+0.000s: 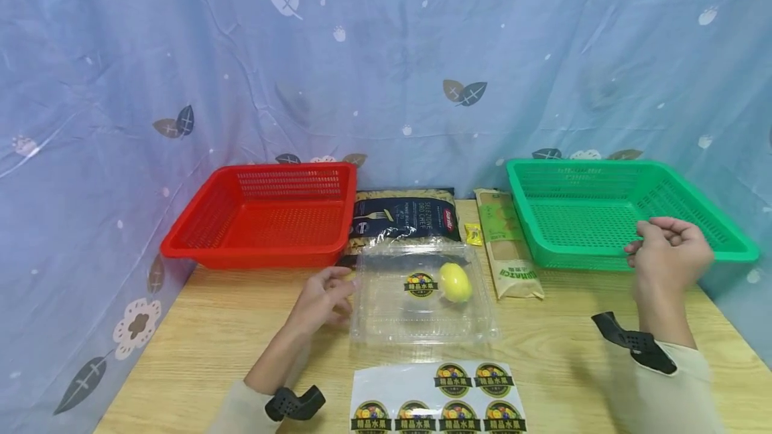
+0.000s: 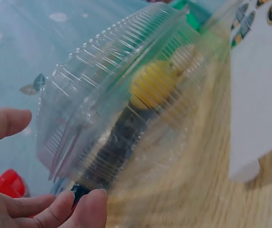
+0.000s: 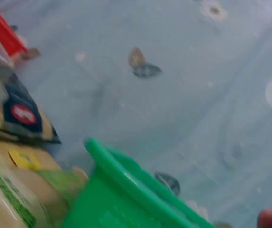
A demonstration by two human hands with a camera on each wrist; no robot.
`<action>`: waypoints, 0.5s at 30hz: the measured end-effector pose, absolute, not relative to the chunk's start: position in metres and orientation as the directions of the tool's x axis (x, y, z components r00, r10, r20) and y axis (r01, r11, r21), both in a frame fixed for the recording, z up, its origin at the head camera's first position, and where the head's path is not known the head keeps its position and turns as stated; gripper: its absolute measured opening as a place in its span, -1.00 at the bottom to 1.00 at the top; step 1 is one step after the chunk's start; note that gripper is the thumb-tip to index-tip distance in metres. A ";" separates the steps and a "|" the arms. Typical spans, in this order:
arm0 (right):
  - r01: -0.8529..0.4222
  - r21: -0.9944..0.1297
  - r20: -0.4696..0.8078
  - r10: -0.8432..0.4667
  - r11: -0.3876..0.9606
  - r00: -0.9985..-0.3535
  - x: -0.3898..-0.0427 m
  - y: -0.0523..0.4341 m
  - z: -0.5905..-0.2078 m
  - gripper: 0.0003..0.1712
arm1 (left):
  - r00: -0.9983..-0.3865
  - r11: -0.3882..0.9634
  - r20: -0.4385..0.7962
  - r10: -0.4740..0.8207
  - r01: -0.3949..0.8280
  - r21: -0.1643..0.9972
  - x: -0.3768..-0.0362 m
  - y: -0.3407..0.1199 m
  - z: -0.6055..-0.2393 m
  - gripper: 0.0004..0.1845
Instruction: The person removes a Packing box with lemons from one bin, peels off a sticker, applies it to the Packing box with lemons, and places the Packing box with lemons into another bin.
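Observation:
A clear plastic clamshell container (image 1: 386, 323) lies at the middle of the table, with a round fruit label (image 1: 420, 284) on it. A lemon (image 1: 455, 282) shows through its plastic, also in the left wrist view (image 2: 152, 84). At the container's left side is my left hand (image 1: 322, 297), fingers loosely bent and thumb apart in the left wrist view; whether it touches the plastic I cannot tell. My right hand (image 1: 672, 253) hovers over the near right part of the green basket (image 1: 545, 256), fingers loosely curled, nothing visible in them.
A red basket (image 1: 259, 256) stands back left. Between the baskets lie a dark pasta bag (image 1: 404, 216), a small yellow packet (image 1: 473, 234) and a long beige-green packet (image 1: 509, 253). A sheet of round labels (image 1: 392, 384) lies in front. A blue curtain (image 1: 392, 52) hangs behind.

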State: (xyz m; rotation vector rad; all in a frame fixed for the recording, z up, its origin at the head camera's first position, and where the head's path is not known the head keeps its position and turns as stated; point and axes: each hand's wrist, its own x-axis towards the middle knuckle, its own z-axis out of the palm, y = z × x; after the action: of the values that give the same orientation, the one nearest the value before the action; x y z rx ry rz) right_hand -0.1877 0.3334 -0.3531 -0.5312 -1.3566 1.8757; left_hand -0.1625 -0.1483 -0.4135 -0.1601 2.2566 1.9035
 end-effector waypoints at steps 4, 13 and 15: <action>-0.323 -0.931 0.014 0.865 -0.172 -0.501 -0.184 0.346 -0.363 -0.88 | -0.965 0.154 -0.257 0.046 -0.247 0.957 -0.162 -0.147 -0.413 -0.38; -0.340 -0.882 -0.186 0.905 -0.325 -0.383 -0.186 0.370 -0.396 -0.87 | -0.956 0.145 -0.271 0.114 -0.254 0.956 -0.167 -0.142 -0.416 -0.33; -0.362 -0.840 -0.244 0.877 -0.405 -0.415 -0.187 0.378 -0.402 -0.75 | -0.957 0.141 -0.264 0.122 -0.247 0.959 -0.168 -0.142 -0.416 -0.32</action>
State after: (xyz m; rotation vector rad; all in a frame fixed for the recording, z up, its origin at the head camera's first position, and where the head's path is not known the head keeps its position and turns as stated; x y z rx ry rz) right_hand -0.1869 0.3782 -0.4021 -0.8959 -0.9129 1.9134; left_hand -0.1683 -0.1416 -0.4159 -0.1211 2.1419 1.8889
